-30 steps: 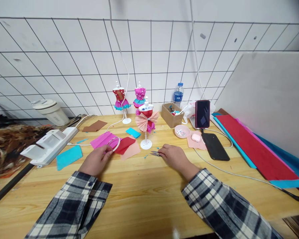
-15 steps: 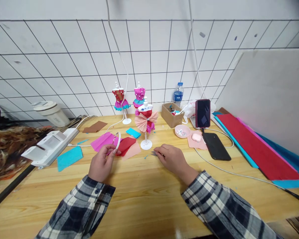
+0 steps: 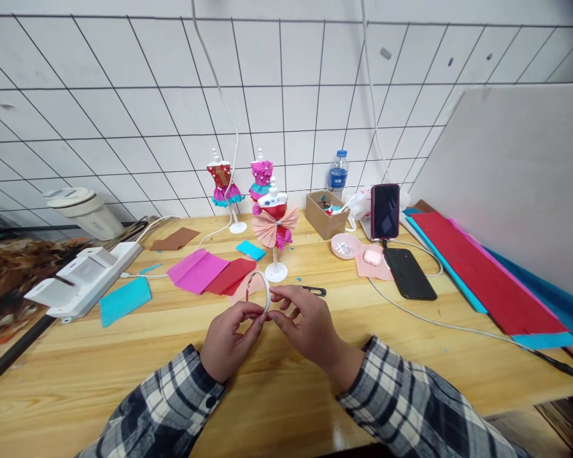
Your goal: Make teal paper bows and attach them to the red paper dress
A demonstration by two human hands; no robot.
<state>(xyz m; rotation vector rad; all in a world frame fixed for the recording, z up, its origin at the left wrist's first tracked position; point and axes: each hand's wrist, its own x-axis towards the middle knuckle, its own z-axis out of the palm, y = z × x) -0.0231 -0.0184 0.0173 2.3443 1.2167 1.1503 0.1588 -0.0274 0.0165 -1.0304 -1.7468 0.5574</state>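
My left hand (image 3: 233,337) pinches a narrow white roll of tape (image 3: 267,287) at its lower edge, holding it upright above the table. My right hand (image 3: 308,321) meets the roll's right side with bent thumb and forefinger; any loose tape end is too small to make out. Just behind the right hand lies a small black-handled cutting tool (image 3: 314,291), its front end hidden. Beyond the roll stands a small white dress form (image 3: 275,272) in a red top with a pleated peach bow (image 3: 274,227). Red paper (image 3: 232,276) and magenta paper (image 3: 195,270) lie to the left.
Two more dressed forms, one with a red bodice (image 3: 219,173), stand behind. A cardboard box (image 3: 325,219), pink dish (image 3: 346,246), black phone (image 3: 409,273) and cable are at right. A white power strip (image 3: 88,280) and blue paper (image 3: 125,301) are at left.
My left hand has brought the tape roll right and nearer. My right hand has let go of the cutting tool and moved left to the roll. The view has tilted slightly down.
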